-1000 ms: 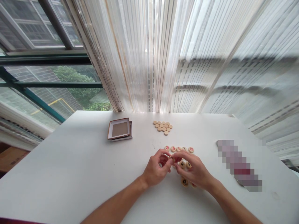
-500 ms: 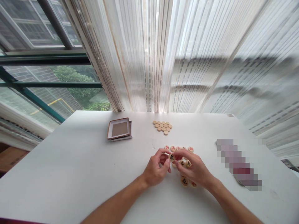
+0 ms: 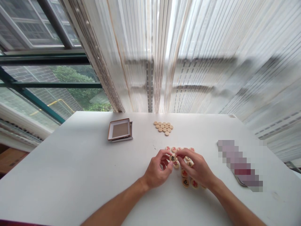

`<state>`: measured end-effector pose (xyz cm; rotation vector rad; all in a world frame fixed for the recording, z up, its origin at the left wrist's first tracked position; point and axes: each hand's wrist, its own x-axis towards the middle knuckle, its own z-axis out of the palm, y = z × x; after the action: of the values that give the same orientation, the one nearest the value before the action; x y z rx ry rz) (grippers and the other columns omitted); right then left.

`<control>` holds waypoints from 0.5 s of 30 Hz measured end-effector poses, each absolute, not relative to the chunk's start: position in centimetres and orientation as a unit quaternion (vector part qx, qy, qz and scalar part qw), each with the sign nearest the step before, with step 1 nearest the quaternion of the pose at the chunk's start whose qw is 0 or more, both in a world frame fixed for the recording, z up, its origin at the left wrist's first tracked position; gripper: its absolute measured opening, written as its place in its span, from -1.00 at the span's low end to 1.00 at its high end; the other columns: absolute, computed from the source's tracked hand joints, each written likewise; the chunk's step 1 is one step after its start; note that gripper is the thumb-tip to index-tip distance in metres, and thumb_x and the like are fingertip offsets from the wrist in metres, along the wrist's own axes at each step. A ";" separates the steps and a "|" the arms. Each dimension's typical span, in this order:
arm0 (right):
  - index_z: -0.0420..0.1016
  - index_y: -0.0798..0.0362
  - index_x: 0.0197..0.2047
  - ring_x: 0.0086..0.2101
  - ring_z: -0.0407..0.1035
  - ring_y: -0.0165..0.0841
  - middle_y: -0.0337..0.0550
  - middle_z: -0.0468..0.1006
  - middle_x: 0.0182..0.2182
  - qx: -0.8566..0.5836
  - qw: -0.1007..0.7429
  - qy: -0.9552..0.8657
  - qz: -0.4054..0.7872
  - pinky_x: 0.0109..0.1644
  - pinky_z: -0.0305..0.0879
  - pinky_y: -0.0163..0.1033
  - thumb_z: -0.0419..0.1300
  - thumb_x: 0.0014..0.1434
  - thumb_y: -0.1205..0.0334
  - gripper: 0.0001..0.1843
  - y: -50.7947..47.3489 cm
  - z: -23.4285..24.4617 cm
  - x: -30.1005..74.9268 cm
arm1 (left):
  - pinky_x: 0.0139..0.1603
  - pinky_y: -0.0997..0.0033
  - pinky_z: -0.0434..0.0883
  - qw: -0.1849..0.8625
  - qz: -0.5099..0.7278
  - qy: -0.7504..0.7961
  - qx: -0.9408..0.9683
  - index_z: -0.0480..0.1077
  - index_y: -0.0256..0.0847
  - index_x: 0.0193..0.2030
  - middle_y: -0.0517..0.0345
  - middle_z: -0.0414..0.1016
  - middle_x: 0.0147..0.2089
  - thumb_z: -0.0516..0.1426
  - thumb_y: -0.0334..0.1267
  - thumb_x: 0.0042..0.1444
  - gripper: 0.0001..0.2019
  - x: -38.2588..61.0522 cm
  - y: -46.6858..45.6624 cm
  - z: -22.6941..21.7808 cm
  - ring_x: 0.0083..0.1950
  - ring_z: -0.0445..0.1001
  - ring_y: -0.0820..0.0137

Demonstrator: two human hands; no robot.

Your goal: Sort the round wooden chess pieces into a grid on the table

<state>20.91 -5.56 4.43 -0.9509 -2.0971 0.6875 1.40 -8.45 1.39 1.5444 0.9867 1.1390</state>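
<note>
My left hand [image 3: 157,171] and my right hand [image 3: 197,169] meet over the white table [image 3: 77,169]. Together their fingertips pinch one round wooden chess piece [image 3: 173,158] with a black character facing up. Under and around my hands lie several more round pieces [image 3: 188,180] with red or black characters, some hidden by my right hand. A short row of them [image 3: 174,149] sits just beyond my fingers.
A cluster of plain face-down wooden pieces [image 3: 164,127] lies farther back. A shallow square box with its lid [image 3: 120,130] sits at the back left. A blurred-out object [image 3: 240,165] lies on the right. Striped curtains and a window stand behind the table.
The piece between my fingers has turned from edge-on to face-up, showing its black character. My right hand has shifted slightly forward, uncovering more pieces near my wrist.
</note>
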 end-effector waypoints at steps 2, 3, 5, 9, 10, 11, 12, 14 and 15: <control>0.48 -0.03 -0.08 -0.30 0.49 -0.33 -0.17 0.57 -0.31 -0.370 0.360 -0.815 0.262 -0.17 0.42 -0.23 0.11 0.33 0.28 -0.85 -5.5 4.3 21.0 | -0.35 0.48 0.43 0.469 0.467 0.406 0.631 0.27 -0.21 0.04 0.13 0.51 -0.29 0.12 -0.24 0.28 -0.77 1.4 -8.5 1.4 -0.39 0.48 0.48; 0.48 -0.03 -0.07 -0.31 0.49 -0.33 -0.17 0.57 -0.31 -0.370 0.361 -0.816 0.258 -0.17 0.42 -0.23 0.12 0.33 0.28 -0.85 -5.4 4.3 21.1 | -0.36 0.48 0.43 0.471 0.466 0.406 0.629 0.27 -0.21 0.03 0.13 0.52 -0.29 0.12 -0.24 0.28 -0.77 1.4 -8.5 1.4 -0.40 0.48 0.48; 0.48 -0.03 -0.07 -0.31 0.49 -0.33 -0.17 0.57 -0.31 -0.368 0.365 -0.817 0.252 -0.16 0.42 -0.22 0.12 0.33 0.27 -0.85 -5.3 4.2 21.2 | -0.36 0.48 0.44 0.480 0.459 0.407 0.627 0.26 -0.21 0.02 0.14 0.52 -0.30 0.11 -0.23 0.29 -0.78 1.4 -8.5 1.4 -0.42 0.50 0.48; 0.48 -0.03 -0.06 -0.29 0.49 -0.31 -0.15 0.58 -0.29 -0.372 0.370 -0.815 0.246 -0.17 0.43 -0.23 0.12 0.32 0.28 -0.83 -5.1 4.2 21.5 | -0.38 0.48 0.45 0.483 0.452 0.416 0.624 0.28 -0.23 -0.06 0.14 0.51 -0.31 0.12 -0.17 0.29 -0.80 1.5 -8.5 1.4 -0.44 0.52 0.47; 0.49 -0.03 -0.06 -0.29 0.49 -0.31 -0.15 0.58 -0.29 -0.376 0.369 -0.814 0.244 -0.18 0.44 -0.22 0.12 0.32 0.28 -0.83 -5.0 4.2 21.6 | -0.38 0.48 0.46 0.482 0.452 0.418 0.623 0.29 -0.23 -0.09 0.14 0.52 -0.31 0.13 -0.16 0.28 -0.80 1.5 -8.5 1.4 -0.44 0.53 0.47; 0.50 -0.03 -0.07 -0.29 0.49 -0.30 -0.15 0.58 -0.30 -0.380 0.369 -0.813 0.242 -0.18 0.44 -0.22 0.12 0.32 0.28 -0.84 -4.9 4.3 21.7 | -0.38 0.48 0.46 0.481 0.452 0.421 0.622 0.30 -0.23 -0.11 0.14 0.53 -0.31 0.14 -0.14 0.28 -0.80 1.5 -8.5 1.5 -0.44 0.54 0.47; 0.50 -0.03 -0.07 -0.29 0.49 -0.30 -0.14 0.58 -0.29 -0.383 0.370 -0.812 0.239 -0.17 0.45 -0.21 0.13 0.32 0.27 -0.84 -4.8 4.3 21.8 | -0.38 0.48 0.46 0.479 0.451 0.423 0.624 0.31 -0.23 -0.12 0.14 0.54 -0.30 0.15 -0.14 0.27 -0.79 1.5 -8.5 1.5 -0.43 0.55 0.46; 0.51 -0.02 -0.09 -0.28 0.49 -0.29 -0.13 0.58 -0.28 -0.394 0.375 -0.806 0.236 -0.16 0.47 -0.21 0.13 0.32 0.26 -0.85 -4.6 4.4 22.2 | -0.35 0.48 0.46 0.467 0.444 0.427 0.635 0.35 -0.22 -0.12 0.13 0.57 -0.31 0.17 -0.13 0.25 -0.79 1.3 -8.6 1.6 -0.38 0.57 0.43; 0.52 -0.02 -0.10 -0.27 0.49 -0.29 -0.13 0.58 -0.27 -0.401 0.378 -0.801 0.234 -0.18 0.48 -0.21 0.14 0.32 0.25 -0.85 -4.4 4.4 22.4 | -0.33 0.47 0.47 0.458 0.439 0.426 0.645 0.38 -0.22 -0.12 0.13 0.58 -0.31 0.18 -0.14 0.23 -0.80 1.2 -8.6 1.7 -0.35 0.57 0.42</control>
<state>22.36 -4.44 4.42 -1.0240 -2.0483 0.5993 1.24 -8.65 1.71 1.5882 1.0501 1.0824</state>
